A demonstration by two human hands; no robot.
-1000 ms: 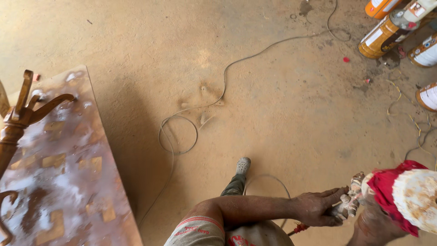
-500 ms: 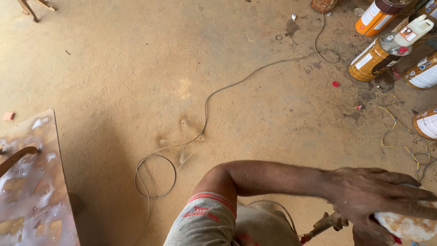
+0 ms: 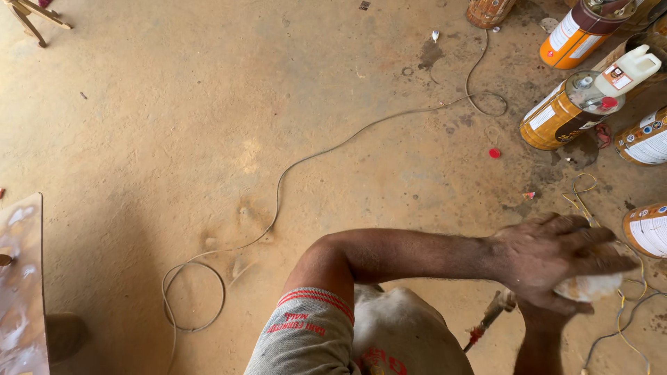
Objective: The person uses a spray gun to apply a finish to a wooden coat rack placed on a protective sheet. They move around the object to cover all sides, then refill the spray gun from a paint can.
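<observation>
— What can't you make out here?

— Most of the pale rounded bundle (image 3: 590,286). The left hand (image 3: 556,253) lies flat across its top, so only a whitish edge shows below the fingers (image 3: 597,258), at the lower right above the dusty floor (image 3: 208,125). I cannot tell what it is. The right hand (image 3: 538,321) comes up from below, but only its wrist and the heel of the palm show; its fingers are hidden under the bundle and the left hand, so I cannot tell whether they are open or closed.

— And the left hand's fingers?

— Stretched out and close together, pressed over the bundle, curling slightly around its far side. The bundle sits directly beneath them, touching.

— Anything else partly hidden?

— A thin tool with a red tip (image 3: 486,323) pokes out just left of the right wrist; its upper end disappears behind the hands. The orange cans (image 3: 556,111) at upper right are partly cut by the frame, as is the table (image 3: 21,292) on the left. A grey cable (image 3: 278,187) snakes across the floor.
</observation>
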